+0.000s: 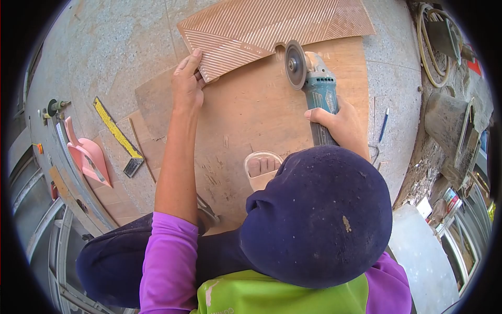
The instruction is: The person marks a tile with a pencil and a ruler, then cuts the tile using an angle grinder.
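Observation:
My left hand [189, 78] grips the near left corner of a brown ribbed tile [272, 26], thumb on top and fingers curled under the edge. My right hand [341, 124] is wrapped around the body of a teal angle grinder [321, 94]. The grinder's round disc [296, 65] stands on edge close to the tile's near edge, beside a small notch there. Beneath lies a worn wooden board [235, 115], and the tile overlaps its far side. My sandalled foot [263, 166] rests on the board.
A yellow-bladed square [117, 127] and a pink dustpan [89, 157] lie on the left. To the right are a blue pen [384, 124], a coiled hose [434, 47] and a dirty bucket-like container [448, 123]. My knee [314, 214] rises in front.

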Demonstrator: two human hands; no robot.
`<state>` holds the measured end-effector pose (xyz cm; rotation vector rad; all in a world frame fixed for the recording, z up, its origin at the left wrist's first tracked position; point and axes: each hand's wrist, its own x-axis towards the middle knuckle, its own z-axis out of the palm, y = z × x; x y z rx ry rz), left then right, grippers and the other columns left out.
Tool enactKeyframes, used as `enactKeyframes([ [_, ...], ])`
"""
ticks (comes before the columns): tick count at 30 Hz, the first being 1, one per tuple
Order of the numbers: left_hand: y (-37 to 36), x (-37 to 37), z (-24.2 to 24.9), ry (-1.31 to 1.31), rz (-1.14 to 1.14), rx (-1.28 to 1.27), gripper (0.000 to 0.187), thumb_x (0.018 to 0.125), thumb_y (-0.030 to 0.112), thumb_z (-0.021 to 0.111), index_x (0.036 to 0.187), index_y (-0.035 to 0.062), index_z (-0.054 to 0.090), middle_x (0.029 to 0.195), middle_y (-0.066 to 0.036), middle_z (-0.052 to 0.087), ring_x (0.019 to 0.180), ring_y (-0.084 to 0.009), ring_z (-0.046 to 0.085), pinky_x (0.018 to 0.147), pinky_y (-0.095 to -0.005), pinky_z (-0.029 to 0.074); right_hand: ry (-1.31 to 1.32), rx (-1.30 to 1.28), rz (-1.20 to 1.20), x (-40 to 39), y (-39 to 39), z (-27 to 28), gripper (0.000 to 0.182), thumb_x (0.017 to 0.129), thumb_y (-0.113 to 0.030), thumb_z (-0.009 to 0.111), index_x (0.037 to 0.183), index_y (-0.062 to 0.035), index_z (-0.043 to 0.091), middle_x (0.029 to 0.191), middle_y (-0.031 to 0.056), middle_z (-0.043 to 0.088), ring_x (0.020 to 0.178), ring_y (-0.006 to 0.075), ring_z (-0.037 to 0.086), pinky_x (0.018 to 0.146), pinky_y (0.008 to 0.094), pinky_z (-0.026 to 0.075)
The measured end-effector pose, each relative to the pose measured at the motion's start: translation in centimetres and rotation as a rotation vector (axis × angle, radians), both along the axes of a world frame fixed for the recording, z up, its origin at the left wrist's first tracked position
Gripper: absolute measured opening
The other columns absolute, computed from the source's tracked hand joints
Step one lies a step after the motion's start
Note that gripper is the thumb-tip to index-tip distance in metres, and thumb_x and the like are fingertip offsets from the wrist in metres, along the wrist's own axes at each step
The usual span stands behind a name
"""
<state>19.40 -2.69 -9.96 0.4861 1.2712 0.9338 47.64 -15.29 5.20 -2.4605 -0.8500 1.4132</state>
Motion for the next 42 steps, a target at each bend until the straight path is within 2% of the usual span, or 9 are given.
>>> enactKeyframes([
  [4,0.0,-0.1,0.0,0.000,-0.008,-0.002,0.036,0.105,0.030,0.064,0.124,0.0000,0.067,0.115,-0.008,0.071,0.100,-0.0168,0.068,0.089,-0.0340,0.056,-0.003,0.077,0.010,0.2,-0.2,-1.3,0.051,0.069,-0.035,0.083,0.097,0.0052,0.070,0.075,0.0161,0.068,0.061,0.0233,0.066,0.055,0.0354,0.050],
  [7,0.0,0.1,0.0,-0.034,0.047,0.010,0.031,0.102,0.026,0.070,0.116,-0.0013,0.071,0.103,-0.007,0.073,0.088,-0.0150,0.070,0.077,-0.0305,0.059,0.013,0.086,-0.001,0.0,0.1,-1.0,0.050,0.069,-0.035,0.083,0.096,0.0056,0.070,0.075,0.0158,0.068,0.062,0.0231,0.066,0.057,0.0353,0.051],
  [10,0.0,0.0,0.0,0.007,-0.004,-0.007,0.035,0.105,0.030,0.064,0.123,0.0002,0.067,0.113,-0.007,0.072,0.099,-0.0163,0.068,0.089,-0.0336,0.056,0.008,0.079,-0.003,0.0,0.0,-0.9,0.050,0.070,-0.034,0.083,0.096,0.0058,0.070,0.075,0.0155,0.068,0.063,0.0223,0.066,0.057,0.0354,0.051],
  [31,0.1,-0.1,-0.2,-0.005,0.003,-0.001,0.038,0.104,0.030,0.066,0.126,-0.0006,0.065,0.117,-0.008,0.070,0.103,-0.0187,0.067,0.089,-0.0349,0.056,-0.001,0.100,0.012,0.3,0.0,-2.0,0.049,0.068,-0.035,0.083,0.095,0.0039,0.071,0.074,0.0152,0.068,0.062,0.0241,0.065,0.056,0.0361,0.050],
  [40,0.0,0.0,-0.1,-0.005,-0.001,0.010,0.038,0.104,0.030,0.066,0.127,-0.0003,0.064,0.114,-0.009,0.071,0.098,-0.0197,0.069,0.083,-0.0350,0.058,0.018,0.112,0.056,0.4,0.6,-1.8,0.044,0.069,-0.034,0.082,0.092,0.0018,0.072,0.075,0.0142,0.068,0.065,0.0240,0.065,0.059,0.0375,0.050],
  [42,-0.1,0.1,0.0,-0.022,0.027,0.009,0.033,0.103,0.027,0.068,0.120,-0.0011,0.068,0.108,-0.008,0.073,0.092,-0.0171,0.070,0.080,-0.0326,0.059,0.024,0.116,0.060,0.4,0.9,-1.6,0.045,0.069,-0.034,0.082,0.093,0.0021,0.072,0.075,0.0144,0.068,0.065,0.0240,0.065,0.059,0.0372,0.050],
])
